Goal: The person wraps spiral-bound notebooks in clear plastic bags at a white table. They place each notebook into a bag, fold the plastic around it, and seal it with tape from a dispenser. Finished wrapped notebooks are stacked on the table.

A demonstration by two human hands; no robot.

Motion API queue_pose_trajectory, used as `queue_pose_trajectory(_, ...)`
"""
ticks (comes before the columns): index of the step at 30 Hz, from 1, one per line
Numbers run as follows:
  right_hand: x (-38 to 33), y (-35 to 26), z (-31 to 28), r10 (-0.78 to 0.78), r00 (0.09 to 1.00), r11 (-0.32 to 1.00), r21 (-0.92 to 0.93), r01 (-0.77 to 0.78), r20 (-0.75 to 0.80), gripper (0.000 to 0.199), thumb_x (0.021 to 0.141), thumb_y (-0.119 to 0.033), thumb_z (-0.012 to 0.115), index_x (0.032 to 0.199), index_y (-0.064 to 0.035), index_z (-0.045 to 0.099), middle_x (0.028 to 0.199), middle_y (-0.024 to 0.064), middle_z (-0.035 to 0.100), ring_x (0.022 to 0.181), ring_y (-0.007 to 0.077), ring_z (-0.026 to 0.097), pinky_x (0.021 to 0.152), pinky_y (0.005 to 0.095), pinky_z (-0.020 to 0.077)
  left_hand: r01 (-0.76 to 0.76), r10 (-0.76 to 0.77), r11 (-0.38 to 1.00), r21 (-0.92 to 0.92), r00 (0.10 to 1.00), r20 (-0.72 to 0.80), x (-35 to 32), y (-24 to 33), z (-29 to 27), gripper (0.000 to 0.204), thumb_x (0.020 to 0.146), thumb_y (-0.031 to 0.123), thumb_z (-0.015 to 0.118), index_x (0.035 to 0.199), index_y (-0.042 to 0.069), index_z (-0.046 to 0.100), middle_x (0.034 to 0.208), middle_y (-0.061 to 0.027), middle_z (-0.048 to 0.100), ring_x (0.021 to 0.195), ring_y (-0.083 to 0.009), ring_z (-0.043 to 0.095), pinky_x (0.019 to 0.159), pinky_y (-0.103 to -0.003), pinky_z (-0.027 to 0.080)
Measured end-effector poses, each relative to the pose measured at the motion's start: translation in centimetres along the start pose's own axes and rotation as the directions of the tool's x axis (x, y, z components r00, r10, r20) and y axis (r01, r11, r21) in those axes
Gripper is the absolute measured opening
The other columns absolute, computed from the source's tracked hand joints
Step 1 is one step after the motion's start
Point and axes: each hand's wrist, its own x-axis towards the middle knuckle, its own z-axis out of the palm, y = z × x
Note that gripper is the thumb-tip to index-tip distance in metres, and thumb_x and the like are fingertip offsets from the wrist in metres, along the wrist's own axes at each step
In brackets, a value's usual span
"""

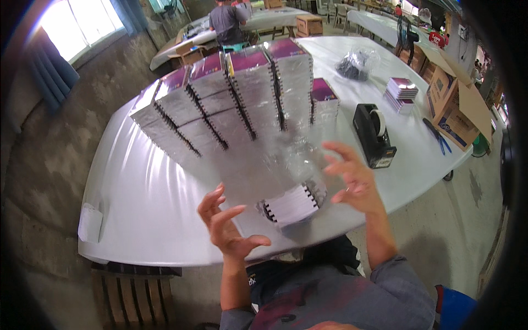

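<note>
My left hand (224, 223) is open in the air over the near table edge, fingers curved and apart. My right hand (352, 179) is also open, thumb and fingers spread. Between and below them sits a small stack of spiral-bound notebooks (292, 204), white page edges up front and black coils at both ends; neither hand appears to touch it. See-through plastic film (294, 157) lies crumpled just beyond it. Farther back stand tall rows of notebooks (220, 102) with purple covers and black coils, and a shorter pile (324, 93) at their right end.
A black tape dispenser (369, 135) stands to the right, near blue-handled pliers (437, 135) and small notebook stacks (401, 93). Beyond are a plastic bag (357, 63) and an open cardboard box (456, 104). A white object (90, 223) lies at the left edge. Another person (228, 25) sits behind.
</note>
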Motion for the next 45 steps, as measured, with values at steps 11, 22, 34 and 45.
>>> queue_pose_trajectory(11, -4.6, 1.9, 0.9, 0.233, 0.972, 0.969, -0.095, -0.229, 0.028, 0.052, 0.063, -0.018, 0.085, 0.112, -0.0164, 0.068, 0.133, 0.0065, 0.054, 0.130, 0.0258, 0.043, 0.108, 0.0408, 0.0309, 0.022, -0.117, 0.974, 0.226, 0.902, 0.417, -7.0, -3.2, -2.4, 0.074, 0.047, 0.030, 0.089, 0.115, 0.011, 0.065, 0.119, -0.0091, 0.062, 0.106, -0.0215, 0.058, 0.085, -0.033, 0.041)
queue_pose_trajectory(22, -1.2, 0.7, 1.0, 0.299, 0.725, 0.807, -0.569, 0.154, 0.620, 0.057, 0.071, -0.046, 0.073, 0.124, -0.0322, 0.059, 0.144, 0.0053, 0.042, 0.138, 0.0226, 0.030, 0.110, 0.0597, 0.0091, -0.225, -0.162, 0.896, 0.384, 0.638, 0.753, -2.5, -0.1, 0.0, 0.061, 0.064, 0.021, 0.077, 0.123, 0.025, 0.060, 0.125, 0.0113, 0.058, 0.112, -0.0115, 0.051, 0.084, -0.035, 0.029)
queue_pose_trajectory(34, 2.4, 3.0, -1.8, 0.493, 0.782, 0.856, -0.053, -0.514, 0.381, 0.048, 0.076, -0.011, 0.071, 0.121, -0.0027, 0.058, 0.125, 0.0186, 0.055, 0.116, 0.0232, 0.054, 0.097, 0.0378, 0.0430, -0.414, -0.224, 0.798, 0.438, 0.471, 0.853, -0.4, 2.7, 0.9, 0.069, 0.061, 0.030, 0.076, 0.127, 0.021, 0.057, 0.131, 0.0109, 0.054, 0.104, -0.0140, 0.046, 0.087, -0.031, 0.030)
queue_pose_trajectory(45, 8.3, 2.3, 1.5, 0.384, 0.886, 0.899, 0.114, -0.424, 0.261, 0.035, 0.079, 0.002, 0.066, 0.113, -0.0031, 0.062, 0.106, 0.0079, 0.065, 0.095, 0.0124, 0.062, 0.085, 0.0259, 0.0501, -0.412, -0.240, 0.799, 0.438, 0.450, 0.860, -0.2, 3.0, 0.6, 0.068, 0.063, 0.032, 0.073, 0.127, 0.015, 0.055, 0.134, 0.0050, 0.053, 0.110, -0.0131, 0.052, 0.085, -0.035, 0.030)
